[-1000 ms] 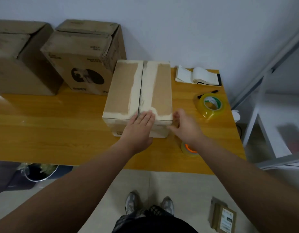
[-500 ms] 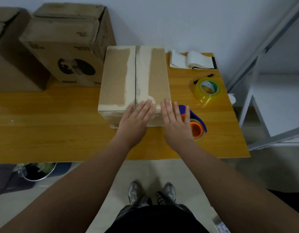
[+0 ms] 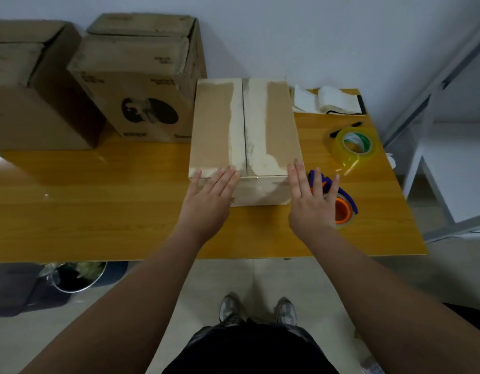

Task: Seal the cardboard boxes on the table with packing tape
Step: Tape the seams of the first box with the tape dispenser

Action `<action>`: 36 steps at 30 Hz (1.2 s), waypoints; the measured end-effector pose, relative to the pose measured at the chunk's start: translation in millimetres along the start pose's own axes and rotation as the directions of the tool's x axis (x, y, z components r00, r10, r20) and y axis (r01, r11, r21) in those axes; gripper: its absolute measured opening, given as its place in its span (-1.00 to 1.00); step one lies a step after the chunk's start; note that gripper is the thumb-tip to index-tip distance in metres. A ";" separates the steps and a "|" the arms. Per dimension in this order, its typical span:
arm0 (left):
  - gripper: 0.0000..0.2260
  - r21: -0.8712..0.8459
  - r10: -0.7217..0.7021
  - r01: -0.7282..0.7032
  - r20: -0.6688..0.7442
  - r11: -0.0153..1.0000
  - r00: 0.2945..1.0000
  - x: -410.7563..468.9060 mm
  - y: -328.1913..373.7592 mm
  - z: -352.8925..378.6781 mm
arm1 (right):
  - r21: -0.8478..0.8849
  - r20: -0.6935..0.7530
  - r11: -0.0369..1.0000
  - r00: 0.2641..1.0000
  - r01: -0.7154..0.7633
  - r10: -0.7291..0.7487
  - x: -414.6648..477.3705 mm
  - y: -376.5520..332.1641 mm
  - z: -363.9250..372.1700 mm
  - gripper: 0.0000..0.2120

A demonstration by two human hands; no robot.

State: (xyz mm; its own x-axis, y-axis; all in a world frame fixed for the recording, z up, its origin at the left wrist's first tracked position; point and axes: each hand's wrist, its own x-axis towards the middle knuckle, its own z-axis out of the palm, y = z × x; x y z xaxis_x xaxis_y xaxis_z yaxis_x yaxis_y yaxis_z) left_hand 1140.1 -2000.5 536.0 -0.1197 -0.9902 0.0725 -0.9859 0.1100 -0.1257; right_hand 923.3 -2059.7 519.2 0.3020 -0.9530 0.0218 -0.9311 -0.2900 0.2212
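Observation:
A closed cardboard box (image 3: 244, 125) lies on the wooden table (image 3: 98, 206), its two top flaps meeting along a centre seam with old tape marks beside it. My left hand (image 3: 212, 195) is flat with straight fingers on the box's near left edge. My right hand (image 3: 309, 201) is flat too, fingertips at the box's near right corner, holding nothing. A blue and orange tape dispenser (image 3: 341, 203) lies on the table just right of my right hand, partly hidden by it. A loose roll of clear packing tape (image 3: 354, 147) sits further back right.
Two larger cardboard boxes (image 3: 136, 85) (image 3: 26, 85) stand at the back left against the wall. An open notebook (image 3: 328, 103) and a black pen (image 3: 346, 128) lie at the back right. A white metal frame (image 3: 433, 109) stands right of the table. A bin (image 3: 74, 276) sits under the table's left.
My right hand went from the table by the dispenser to flat at the box's near right corner. My two hands have spread apart along the near edge.

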 end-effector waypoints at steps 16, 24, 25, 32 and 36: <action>-0.70 -0.576 -0.118 0.017 -0.137 0.817 0.984 28.9 -70.5 -14.6 | 0.423 -0.161 0.839 0.939 0.343 -0.303 44.6 -77.1 -64.7 -0.44; -0.53 -0.499 0.111 -0.099 -0.005 0.861 0.994 42.4 -100.0 19.2 | 0.282 -0.002 0.894 0.932 0.349 -0.363 79.7 -92.5 -45.8 -0.45; -0.51 -0.481 0.124 -0.117 -0.018 0.869 0.992 40.3 -103.7 22.0 | 0.270 -0.001 0.895 0.930 0.355 -0.368 79.5 -92.3 -43.5 -0.43; -0.42 -0.336 0.219 -0.204 0.005 0.919 0.976 39.7 -114.4 24.3 | 0.019 -0.022 0.891 0.891 0.454 -0.453 79.0 -91.0 -38.0 -0.29; -0.41 -0.237 0.240 -0.228 0.025 0.944 0.970 38.9 -113.0 19.3 | -0.029 -0.044 0.880 0.879 0.475 -0.476 78.2 -91.3 -42.7 -0.30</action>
State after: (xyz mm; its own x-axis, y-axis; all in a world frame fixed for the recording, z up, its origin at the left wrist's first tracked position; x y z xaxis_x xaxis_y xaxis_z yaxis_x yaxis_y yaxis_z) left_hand 1249.2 -2053.1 533.9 -0.3503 -0.9365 0.0159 -0.9315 0.3501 0.0991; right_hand 1040.7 -2104.0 542.4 0.7173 -0.6955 -0.0434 -0.6697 -0.7052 0.2327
